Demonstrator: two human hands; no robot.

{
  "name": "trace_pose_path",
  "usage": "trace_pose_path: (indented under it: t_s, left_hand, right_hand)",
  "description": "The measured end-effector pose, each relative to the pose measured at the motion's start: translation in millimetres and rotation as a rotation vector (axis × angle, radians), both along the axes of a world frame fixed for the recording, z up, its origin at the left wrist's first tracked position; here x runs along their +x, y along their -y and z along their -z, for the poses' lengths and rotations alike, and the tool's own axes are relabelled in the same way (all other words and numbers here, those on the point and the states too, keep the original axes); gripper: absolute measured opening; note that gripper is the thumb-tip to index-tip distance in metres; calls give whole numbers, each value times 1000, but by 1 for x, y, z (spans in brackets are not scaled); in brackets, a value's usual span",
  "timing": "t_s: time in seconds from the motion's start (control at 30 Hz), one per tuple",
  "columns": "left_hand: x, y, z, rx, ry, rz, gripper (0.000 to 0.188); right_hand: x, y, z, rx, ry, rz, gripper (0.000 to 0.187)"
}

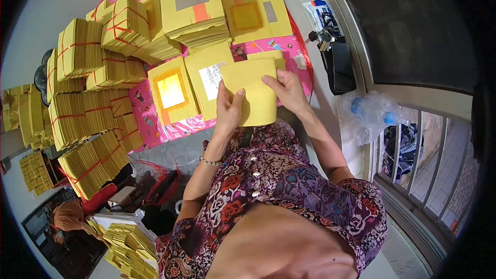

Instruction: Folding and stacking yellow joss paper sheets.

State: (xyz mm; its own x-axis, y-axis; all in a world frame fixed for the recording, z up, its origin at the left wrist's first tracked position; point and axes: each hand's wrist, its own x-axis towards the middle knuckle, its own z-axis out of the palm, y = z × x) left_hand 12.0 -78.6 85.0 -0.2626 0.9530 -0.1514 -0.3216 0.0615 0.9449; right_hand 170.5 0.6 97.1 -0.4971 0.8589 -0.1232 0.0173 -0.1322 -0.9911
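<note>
Between my two hands is a yellow paper sheet (252, 90), held up over the near edge of the table; it looks bent or folded. My left hand (228, 109) grips its left edge, thumb on the face. At the upper right edge, my right hand (289, 92) pinches it with the thumb on top. Just behind lies a yellow sheet with a silver square (209, 57), partly covered by the held paper. Left of that is another sheet with a gold square in an orange border (172, 92). A smaller yellow piece (279, 58) shows beyond my right hand.
A tall stack of yellow paper (194, 18) stands on the pink patterned table cover (146, 101). Bundles tied with red string (80, 54) pile up on the left. Keys (325, 37), a black wallet (340, 67) and a clear plastic bag (369, 116) lie along the right ledge.
</note>
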Motion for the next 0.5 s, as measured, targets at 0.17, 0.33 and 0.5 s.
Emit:
trace_pose_path:
  t_s: [0.17,0.33,0.5]
  left_hand:
    - [4,2,17,-35,38,-26,43]
    - [6,2,32,-124,65,13,42]
    - [4,-7,42,-190,61,22,38]
  right_hand:
    - [9,12,15,-62,137,-55,26]
    - [16,23,26,-113,186,-25,27]
    - [23,36,43,-104,153,1,30]
